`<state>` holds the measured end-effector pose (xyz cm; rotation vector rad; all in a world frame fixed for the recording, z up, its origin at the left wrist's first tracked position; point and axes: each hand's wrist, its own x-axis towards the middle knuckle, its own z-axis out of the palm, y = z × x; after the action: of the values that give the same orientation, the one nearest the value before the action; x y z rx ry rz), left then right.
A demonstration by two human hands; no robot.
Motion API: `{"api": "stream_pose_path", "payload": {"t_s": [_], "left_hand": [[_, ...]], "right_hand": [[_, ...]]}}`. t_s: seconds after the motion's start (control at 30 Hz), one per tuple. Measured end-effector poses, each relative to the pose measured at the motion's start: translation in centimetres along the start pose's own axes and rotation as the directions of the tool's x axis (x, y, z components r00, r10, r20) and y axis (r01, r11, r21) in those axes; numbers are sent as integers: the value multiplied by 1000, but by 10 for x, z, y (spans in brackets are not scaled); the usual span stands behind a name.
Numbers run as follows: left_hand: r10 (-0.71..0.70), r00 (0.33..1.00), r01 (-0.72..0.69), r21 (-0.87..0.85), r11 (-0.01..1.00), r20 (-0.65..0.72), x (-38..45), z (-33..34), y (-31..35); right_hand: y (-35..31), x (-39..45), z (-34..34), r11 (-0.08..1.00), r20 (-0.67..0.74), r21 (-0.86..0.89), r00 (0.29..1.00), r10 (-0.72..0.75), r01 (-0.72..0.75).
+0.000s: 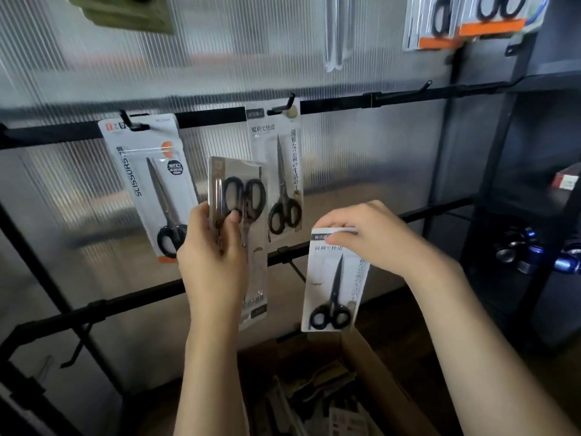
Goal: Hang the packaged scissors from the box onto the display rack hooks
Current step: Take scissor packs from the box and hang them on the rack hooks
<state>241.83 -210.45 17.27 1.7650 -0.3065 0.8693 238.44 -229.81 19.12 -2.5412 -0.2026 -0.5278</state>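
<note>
Left hand (209, 256) grips a scissors pack (238, 234) upside down, handles up, thumb curled across its front, long axis vertical, in front of the rack's middle rail (345, 105). Right hand (366, 236) pinches the top edge of a smaller scissors pack (334, 280), which hangs tip up, handles down, over the cardboard box (371, 372). Fingertips are partly hidden behind the card. Box contents are dim and blurred. Two packs already hang on hooks: one marked SCISSORS (151, 184), one with Japanese print (281, 171).
</note>
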Motion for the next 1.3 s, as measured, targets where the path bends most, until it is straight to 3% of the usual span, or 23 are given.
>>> {"api": "stream_pose_path", "payload": {"t_s": [0.4, 0.6, 0.73, 1.1, 1.3], "left_hand": [[-14, 992, 4, -88, 996, -123, 9, -13, 0], [-30, 993, 15, -129, 992, -114, 10, -15, 0], [-40, 994, 22, -172, 985, -100, 9, -13, 1], [-65, 996, 49, -225, 973, -64, 8, -5, 3], [-75, 994, 55, -223, 973, -80, 9, -5, 2]], "right_hand": [[-56, 64, -68, 938, -179, -165, 926, -331, 304], [-78, 98, -83, 945, -210, -168, 926, -312, 281], [-81, 111, -89, 953, -157, -164, 947, -279, 254], [-67, 121, -92, 977, -88, 28, 974, -207, 211], [-64, 131, -94, 956, -30, 222, 982, -188, 190]]}}
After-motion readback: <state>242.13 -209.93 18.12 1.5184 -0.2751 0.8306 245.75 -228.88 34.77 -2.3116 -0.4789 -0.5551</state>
